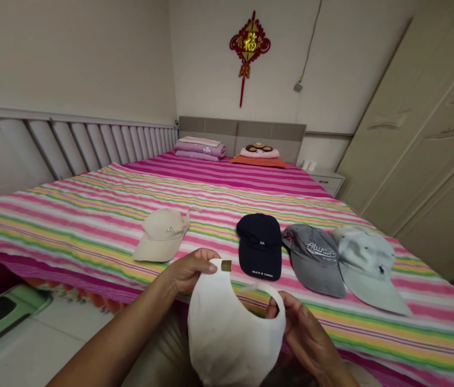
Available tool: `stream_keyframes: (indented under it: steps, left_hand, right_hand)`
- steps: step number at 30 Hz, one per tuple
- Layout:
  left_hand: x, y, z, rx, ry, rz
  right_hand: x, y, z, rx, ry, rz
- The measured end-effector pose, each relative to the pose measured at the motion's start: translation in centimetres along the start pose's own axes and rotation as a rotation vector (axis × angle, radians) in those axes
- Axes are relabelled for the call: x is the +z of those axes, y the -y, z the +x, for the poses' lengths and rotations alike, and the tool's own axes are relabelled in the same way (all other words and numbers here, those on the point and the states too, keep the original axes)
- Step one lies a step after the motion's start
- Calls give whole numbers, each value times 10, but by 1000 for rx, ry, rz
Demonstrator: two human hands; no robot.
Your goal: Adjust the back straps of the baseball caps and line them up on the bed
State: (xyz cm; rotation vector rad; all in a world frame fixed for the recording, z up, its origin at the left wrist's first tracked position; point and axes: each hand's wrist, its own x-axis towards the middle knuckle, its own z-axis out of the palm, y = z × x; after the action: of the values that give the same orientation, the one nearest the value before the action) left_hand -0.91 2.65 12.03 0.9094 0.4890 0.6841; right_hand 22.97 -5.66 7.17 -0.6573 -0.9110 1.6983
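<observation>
A white cap (pixel 230 333) is held up before me at the bed's near edge, its back opening and strap facing up. My left hand (pixel 194 269) pinches the corner of the opening beside a brass-coloured buckle (pixel 225 265). At the other side my right hand (pixel 305 333) grips the rim by the strap (pixel 265 288), fingers partly hidden behind it. Beyond, on the striped bedspread, lie a beige cap (pixel 162 231) at left, a navy cap (pixel 259 244) in the middle, then a grey cap (pixel 316 260) and a pale cap (pixel 367 263), overlapping, at right.
The bed carries a striped bedspread (pixel 81 207), folded purple bedding (pixel 200 149) and an orange pillow (pixel 257 161) by the headboard (pixel 210 128). A rail (pixel 81 118) runs along the left. A green stool (pixel 17 312) stands on the floor at left; a wardrobe (pixel 424 134) is at right.
</observation>
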Motion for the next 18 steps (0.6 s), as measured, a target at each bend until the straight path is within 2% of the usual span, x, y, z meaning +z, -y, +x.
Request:
stream_keyframes:
  steps: [4, 9, 13, 18]
  left_hand:
    - [7, 1, -5, -12, -59, 95]
    - [17, -1, -9, 22, -111, 277]
    - [24, -1, -9, 1, -95, 344]
    - [31, 4, -4, -20, -64, 331]
  right_hand:
    - [9, 11, 0, 2, 57, -163]
    - [21, 19, -1, -76, 43, -179]
    - [22, 25, -3, -77, 26, -291]
    - [31, 33, -2, -3, 2, -457]
